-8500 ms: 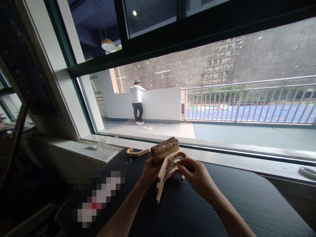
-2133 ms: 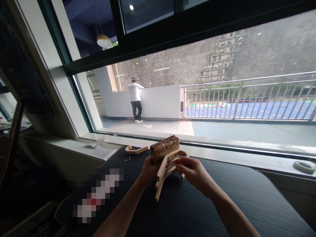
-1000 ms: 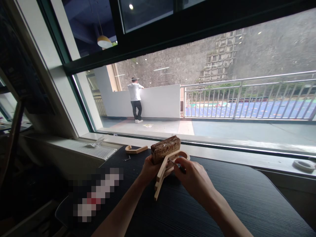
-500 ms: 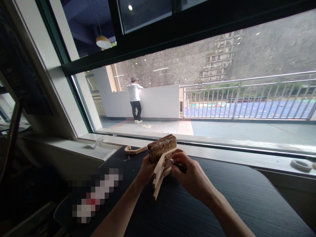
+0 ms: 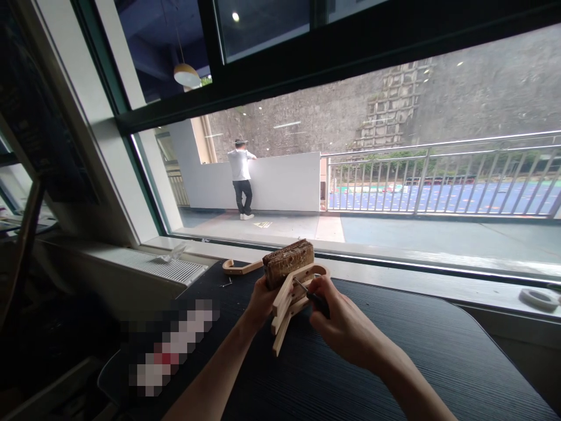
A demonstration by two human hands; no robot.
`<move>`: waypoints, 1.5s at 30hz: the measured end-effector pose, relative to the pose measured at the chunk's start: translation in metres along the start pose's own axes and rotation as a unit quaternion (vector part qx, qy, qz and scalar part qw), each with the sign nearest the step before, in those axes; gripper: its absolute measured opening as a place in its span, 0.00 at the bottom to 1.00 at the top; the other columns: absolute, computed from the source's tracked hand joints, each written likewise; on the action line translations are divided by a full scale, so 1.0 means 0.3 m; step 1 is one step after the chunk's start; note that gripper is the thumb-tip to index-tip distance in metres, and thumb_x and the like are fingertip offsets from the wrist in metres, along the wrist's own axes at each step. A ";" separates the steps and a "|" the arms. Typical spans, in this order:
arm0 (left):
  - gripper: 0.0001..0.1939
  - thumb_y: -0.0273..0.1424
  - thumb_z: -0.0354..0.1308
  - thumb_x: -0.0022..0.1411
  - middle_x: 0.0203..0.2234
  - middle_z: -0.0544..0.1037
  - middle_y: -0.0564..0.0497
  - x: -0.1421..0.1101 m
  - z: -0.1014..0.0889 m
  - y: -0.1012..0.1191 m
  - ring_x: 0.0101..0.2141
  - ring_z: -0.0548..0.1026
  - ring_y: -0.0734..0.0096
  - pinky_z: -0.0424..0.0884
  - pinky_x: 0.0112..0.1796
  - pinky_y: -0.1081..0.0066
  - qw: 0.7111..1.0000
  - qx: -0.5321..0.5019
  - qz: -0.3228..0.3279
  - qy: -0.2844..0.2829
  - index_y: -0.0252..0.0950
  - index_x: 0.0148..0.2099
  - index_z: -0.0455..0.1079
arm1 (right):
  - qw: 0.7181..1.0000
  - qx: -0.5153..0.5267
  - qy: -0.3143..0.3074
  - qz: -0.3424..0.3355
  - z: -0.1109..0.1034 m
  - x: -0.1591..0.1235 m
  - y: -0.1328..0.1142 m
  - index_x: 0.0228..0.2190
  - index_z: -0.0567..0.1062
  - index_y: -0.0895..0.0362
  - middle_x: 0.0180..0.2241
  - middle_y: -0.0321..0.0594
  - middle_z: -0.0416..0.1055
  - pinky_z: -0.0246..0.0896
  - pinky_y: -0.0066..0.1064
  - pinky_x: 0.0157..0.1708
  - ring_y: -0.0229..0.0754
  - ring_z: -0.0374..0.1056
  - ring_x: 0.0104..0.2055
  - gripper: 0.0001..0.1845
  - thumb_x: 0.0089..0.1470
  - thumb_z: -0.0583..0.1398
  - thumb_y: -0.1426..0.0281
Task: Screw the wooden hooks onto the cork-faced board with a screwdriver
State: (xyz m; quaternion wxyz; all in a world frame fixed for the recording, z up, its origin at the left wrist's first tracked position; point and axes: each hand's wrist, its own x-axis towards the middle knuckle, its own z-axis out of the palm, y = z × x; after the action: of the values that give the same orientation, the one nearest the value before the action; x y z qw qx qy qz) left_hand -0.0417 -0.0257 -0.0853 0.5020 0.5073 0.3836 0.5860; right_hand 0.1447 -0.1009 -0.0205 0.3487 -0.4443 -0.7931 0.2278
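My left hand [image 5: 262,304] grips a rough brown wooden block [image 5: 289,261] that has several pale wooden hooks [image 5: 284,307] on its near side. Its fingers are partly hidden behind the wood. In my right hand [image 5: 331,310] is a screwdriver with a dark handle [image 5: 318,304]; its thin metal shaft points left, with the tip at the face of the nearest hook. Another pale curved wooden hook [image 5: 241,268] lies on the dark table, left of the block. Small screws [image 5: 227,283] rest near that hook.
The dark table [image 5: 407,339] extends below both arms. A blurred-out item [image 5: 175,348] lies at its left. On the sill to the right sits a roll of tape [image 5: 538,298]. A clear plastic bag [image 5: 173,253] lies on a vented cover. Beyond the window stands a person [image 5: 241,178].
My right hand has shifted slightly right and its fingers have moved back along the screwdriver, showing more of the hook's curved end. The left hand and block stay nearly where they were.
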 end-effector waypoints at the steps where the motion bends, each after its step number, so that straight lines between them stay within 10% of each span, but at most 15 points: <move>1: 0.18 0.30 0.71 0.37 0.24 0.78 0.50 -0.001 0.001 0.003 0.24 0.73 0.70 0.68 0.26 0.74 1.000 -0.002 0.000 0.001 0.30 0.34 0.76 | 1.000 0.010 -0.007 -0.009 -0.004 -0.001 -0.001 0.36 0.61 0.53 0.30 0.34 0.66 0.53 0.29 0.30 0.37 0.61 0.30 0.10 0.50 0.51 0.75; 10: 0.16 0.30 0.70 0.39 0.22 0.77 0.50 -0.002 0.004 0.011 0.21 0.70 0.75 0.66 0.23 0.76 1.000 -0.011 -0.006 0.016 0.29 0.33 0.76 | 0.996 0.078 0.019 -0.049 0.008 0.020 0.036 0.37 0.62 0.52 0.35 0.34 0.71 0.57 0.29 0.35 0.37 0.66 0.35 0.06 0.56 0.52 0.72; 17: 0.15 0.29 0.71 0.39 0.21 0.76 0.51 -0.006 0.009 0.019 0.22 0.70 0.75 0.64 0.23 0.77 1.000 -0.010 -0.001 0.021 0.29 0.33 0.76 | 0.978 -0.157 0.123 -0.057 0.012 0.028 0.058 0.33 0.66 0.53 0.27 0.32 0.70 0.49 0.28 0.25 0.36 0.62 0.23 0.04 0.58 0.52 0.67; 31: 0.12 0.28 0.70 0.40 0.21 0.75 0.52 -0.008 0.004 0.024 0.20 0.67 0.78 0.64 0.23 0.77 1.000 -0.011 -0.007 0.010 0.29 0.31 0.75 | 0.961 -0.247 0.096 -0.082 0.010 0.009 0.006 0.35 0.67 0.53 0.35 0.35 0.70 0.46 0.28 0.24 0.36 0.66 0.28 0.07 0.55 0.52 0.75; 45: 0.18 0.26 0.71 0.36 0.22 0.78 0.51 -0.003 0.016 0.019 0.23 0.72 0.72 0.68 0.25 0.76 0.999 -0.006 -0.005 0.032 0.30 0.34 0.76 | 0.987 0.039 0.112 0.105 0.002 0.052 0.092 0.31 0.70 0.54 0.30 0.38 0.74 0.55 0.28 0.25 0.38 0.65 0.25 0.08 0.51 0.54 0.65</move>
State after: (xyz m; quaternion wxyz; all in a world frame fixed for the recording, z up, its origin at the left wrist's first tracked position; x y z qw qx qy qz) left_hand -0.0383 -0.0279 -0.0789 0.4954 0.4831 0.3984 0.6021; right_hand 0.1537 -0.0736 -0.0338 0.4268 -0.5342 -0.6882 0.2426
